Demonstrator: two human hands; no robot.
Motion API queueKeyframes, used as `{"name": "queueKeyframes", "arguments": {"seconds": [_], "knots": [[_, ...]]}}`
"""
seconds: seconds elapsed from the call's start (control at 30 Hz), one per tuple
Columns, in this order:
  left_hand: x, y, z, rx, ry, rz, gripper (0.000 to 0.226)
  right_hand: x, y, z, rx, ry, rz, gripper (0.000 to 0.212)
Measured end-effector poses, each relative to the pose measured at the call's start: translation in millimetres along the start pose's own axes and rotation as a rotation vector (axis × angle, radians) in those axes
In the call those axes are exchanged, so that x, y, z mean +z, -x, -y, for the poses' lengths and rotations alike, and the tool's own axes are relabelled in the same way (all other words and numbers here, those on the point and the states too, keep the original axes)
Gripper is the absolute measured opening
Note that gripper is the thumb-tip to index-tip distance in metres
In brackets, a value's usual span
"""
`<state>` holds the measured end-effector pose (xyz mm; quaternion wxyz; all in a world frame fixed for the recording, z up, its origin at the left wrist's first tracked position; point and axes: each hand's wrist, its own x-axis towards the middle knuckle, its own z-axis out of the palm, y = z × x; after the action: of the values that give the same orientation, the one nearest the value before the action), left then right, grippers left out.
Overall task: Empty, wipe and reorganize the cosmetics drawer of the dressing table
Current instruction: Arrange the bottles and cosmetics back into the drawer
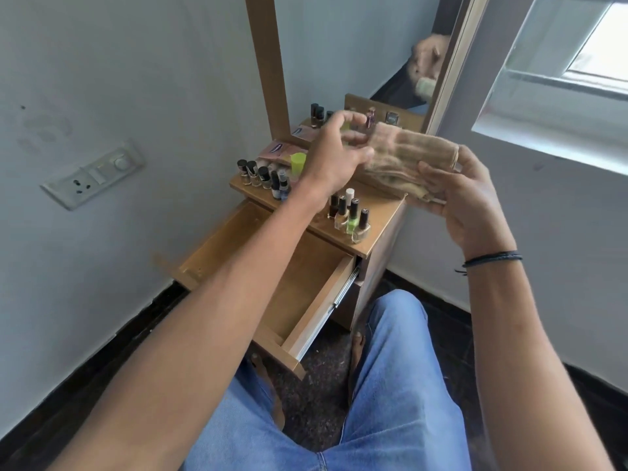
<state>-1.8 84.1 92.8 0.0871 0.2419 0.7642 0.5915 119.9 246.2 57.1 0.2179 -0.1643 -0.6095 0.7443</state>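
A beige ribbed cloth [404, 158] is held above the dressing table's top [380, 212]. My right hand [465, 198] grips its right end and lower edge. My left hand [336, 154] pinches its left end with blurred fingers. Below, the wooden drawer [299, 287] is pulled out and its visible floor is bare. Several nail polish bottles [350, 215] stand on the top's front right. More small bottles [261, 176] line the raised shelf at the left, beside a lime-green cap [298, 163] and pink sachets [277, 149].
A tall mirror [373, 62] in a wooden frame rises behind the table and reflects the hand and cloth. A switchboard [91, 175] is on the left wall. A window [577, 62] is at the upper right. My jeans-clad legs [390, 385] sit under the drawer.
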Motion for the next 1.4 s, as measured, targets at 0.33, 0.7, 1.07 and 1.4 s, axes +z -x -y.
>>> {"name": "queueKeyframes", "arguments": {"seconds": [0.33,0.7,1.07,1.4], "knots": [[-20,-30,21,-0.04,-0.074,-0.133,0.039,4,-79,-38,-0.329,0.88,-0.026,0.033],[-39,-5,56,0.049,-0.081,-0.338,0.035,13,-101,-109,-0.69,1.448,0.346,0.054],[-22,66,101,-0.071,-0.052,-0.399,0.034,-5,-79,-114,-0.441,1.138,0.227,0.064],[9,96,131,-0.206,-0.013,-0.275,0.032,32,10,-137,-0.132,0.554,-0.202,0.04]]}}
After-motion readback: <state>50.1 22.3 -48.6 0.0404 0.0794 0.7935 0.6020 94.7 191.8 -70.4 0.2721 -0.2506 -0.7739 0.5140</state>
